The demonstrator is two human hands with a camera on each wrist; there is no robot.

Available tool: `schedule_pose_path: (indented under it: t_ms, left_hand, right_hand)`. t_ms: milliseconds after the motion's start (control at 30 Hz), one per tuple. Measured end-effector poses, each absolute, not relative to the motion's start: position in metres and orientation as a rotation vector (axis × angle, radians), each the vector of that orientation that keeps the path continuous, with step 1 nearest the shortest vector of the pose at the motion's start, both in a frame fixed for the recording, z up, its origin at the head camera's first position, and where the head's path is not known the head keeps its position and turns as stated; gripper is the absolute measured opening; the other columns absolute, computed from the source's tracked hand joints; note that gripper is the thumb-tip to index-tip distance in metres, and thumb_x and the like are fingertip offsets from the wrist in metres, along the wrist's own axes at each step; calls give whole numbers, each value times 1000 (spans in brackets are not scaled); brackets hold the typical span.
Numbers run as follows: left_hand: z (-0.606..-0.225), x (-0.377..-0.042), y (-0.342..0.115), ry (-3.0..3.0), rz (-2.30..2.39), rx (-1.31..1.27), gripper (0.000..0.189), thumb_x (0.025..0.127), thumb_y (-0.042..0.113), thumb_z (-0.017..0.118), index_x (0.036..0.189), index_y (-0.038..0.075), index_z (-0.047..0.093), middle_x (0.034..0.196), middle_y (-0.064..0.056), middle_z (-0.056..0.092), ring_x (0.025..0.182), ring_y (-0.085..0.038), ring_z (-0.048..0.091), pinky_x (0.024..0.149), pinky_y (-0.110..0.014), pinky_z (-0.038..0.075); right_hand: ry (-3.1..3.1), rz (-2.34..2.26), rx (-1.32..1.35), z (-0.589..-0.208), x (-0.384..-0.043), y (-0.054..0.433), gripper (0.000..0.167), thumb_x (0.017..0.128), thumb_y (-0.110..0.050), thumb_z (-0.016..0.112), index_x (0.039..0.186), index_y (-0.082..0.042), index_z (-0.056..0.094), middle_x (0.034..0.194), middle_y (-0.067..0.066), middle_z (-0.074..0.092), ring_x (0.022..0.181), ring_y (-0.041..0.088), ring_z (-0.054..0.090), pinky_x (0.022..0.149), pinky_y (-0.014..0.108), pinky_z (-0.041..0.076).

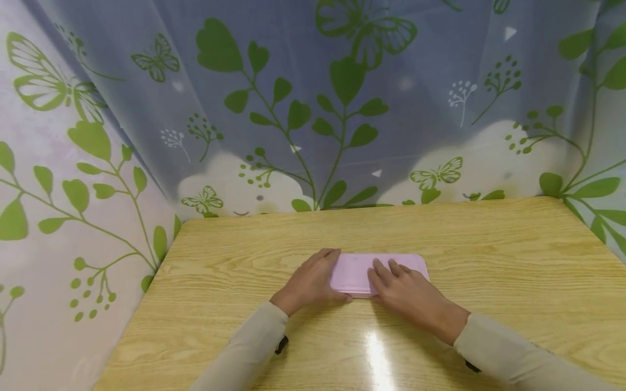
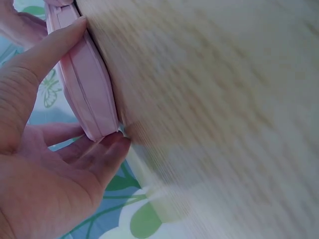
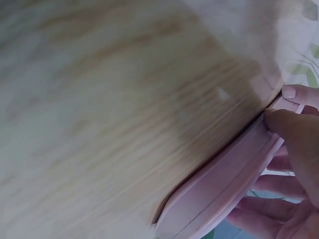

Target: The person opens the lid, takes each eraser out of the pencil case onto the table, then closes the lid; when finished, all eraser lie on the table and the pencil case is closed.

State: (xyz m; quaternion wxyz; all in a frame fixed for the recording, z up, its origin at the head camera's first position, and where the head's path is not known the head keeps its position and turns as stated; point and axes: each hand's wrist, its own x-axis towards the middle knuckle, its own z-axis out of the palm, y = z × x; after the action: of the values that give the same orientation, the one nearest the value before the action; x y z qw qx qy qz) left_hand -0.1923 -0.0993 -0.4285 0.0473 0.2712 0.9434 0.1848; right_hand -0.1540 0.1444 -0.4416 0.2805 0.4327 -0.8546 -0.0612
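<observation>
Head view: your left hand (image 1: 311, 279) grips the left end of the pink case (image 1: 356, 270); your right hand (image 1: 413, 297) rests loosely spread on its top. The case lies about midway between the left and right edges of the table (image 1: 513, 260), bare wood reaching the far edge, where leaf-print cloth (image 1: 415, 103) hangs.

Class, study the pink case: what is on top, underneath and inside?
The right hand rests partly on top of the pink case. Underneath is the wooden table, though the patch it covers is hidden. The case looks closed, so its contents cannot be seen.
</observation>
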Motion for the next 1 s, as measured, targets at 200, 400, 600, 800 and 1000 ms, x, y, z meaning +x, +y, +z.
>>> schedule_pose_path:
  t_ms: [200, 400, 600, 800, 1000]
  left_hand:
    - [-426, -195, -100, 2852, 601, 849, 100, 71, 42, 94, 147, -3, 46, 142, -19, 53, 124, -28, 55, 107, -41, 48]
    - [-425, -197, -102, 2823, 616, 861, 96, 69, 40, 94, 144, -1, 50, 139, -17, 56, 118, -26, 57, 102, -38, 51]
    - [-425, -201, -103, 2785, 631, 848, 98, 67, 39, 95, 145, -1, 51, 143, -17, 55, 125, -27, 56, 107, -37, 49]
    - [-424, -202, -104, 2776, 659, 861, 96, 66, 37, 96, 143, -2, 53, 142, -17, 56, 125, -28, 57, 106, -37, 50]
    - [-423, -202, -104, 2766, 674, 861, 95, 66, 35, 96, 142, -3, 54, 142, -19, 56, 127, -30, 56, 108, -39, 48]
  right_hand:
    - [-2251, -211, 1209, -444, -158, 147, 57, 112, -38, 29, 119, 7, 62, 117, 23, 66, 90, 40, 71, 66, 42, 64]
    - [-2124, -266, 1276, -447, -163, 153, 68, 113, -32, 9, 117, 6, 65, 113, 23, 68, 87, 41, 71, 65, 42, 63]
    - [-2003, -335, 1352, -450, -169, 157, 64, 114, -28, 12, 115, 6, 66, 108, 23, 71, 83, 41, 71, 64, 43, 63]
    - [-1884, -397, 1424, -452, -175, 161, 56, 114, -22, 18, 116, 6, 67, 107, 22, 71, 78, 39, 71, 59, 40, 63]
    - [-1817, -483, 1477, -452, -178, 163, 55, 112, -14, 16, 117, 4, 68, 108, 23, 72, 77, 39, 72, 60, 41, 63]
